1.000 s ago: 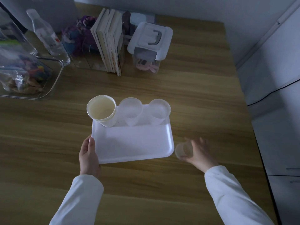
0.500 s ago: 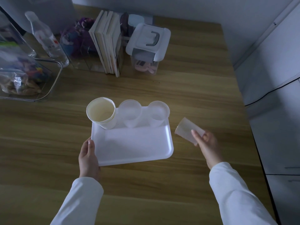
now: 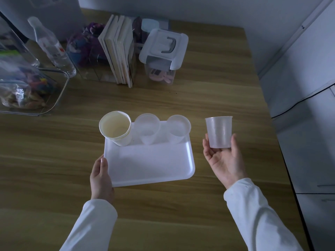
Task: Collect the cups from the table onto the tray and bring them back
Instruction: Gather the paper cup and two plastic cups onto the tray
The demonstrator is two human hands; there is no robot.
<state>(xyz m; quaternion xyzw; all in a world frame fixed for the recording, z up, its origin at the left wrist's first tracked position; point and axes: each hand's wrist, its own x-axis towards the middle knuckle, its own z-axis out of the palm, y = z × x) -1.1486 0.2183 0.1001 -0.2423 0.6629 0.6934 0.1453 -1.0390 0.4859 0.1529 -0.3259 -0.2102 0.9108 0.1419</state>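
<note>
A white tray (image 3: 150, 163) lies on the wooden table. Along its far edge stand a white paper cup (image 3: 116, 130) at the left and two clear plastic cups, one in the middle (image 3: 147, 128) and one at the right (image 3: 178, 128). My left hand (image 3: 100, 178) grips the tray's near left corner, thumb on the rim. To the right of the tray, my right hand (image 3: 223, 160) holds a third clear plastic cup (image 3: 219, 132) upright above the table, fingers around its base.
At the back stand a row of books (image 3: 119, 51), a lidded plastic box (image 3: 163, 55), a clear bottle (image 3: 52, 48) and a clear bin (image 3: 30, 84) holding bags. The table's right edge (image 3: 282, 153) runs close to my right hand.
My right hand has picked the clear cup up from beside the tray's near right corner, raised it and turned it upright. The left hand and tray have stayed put.
</note>
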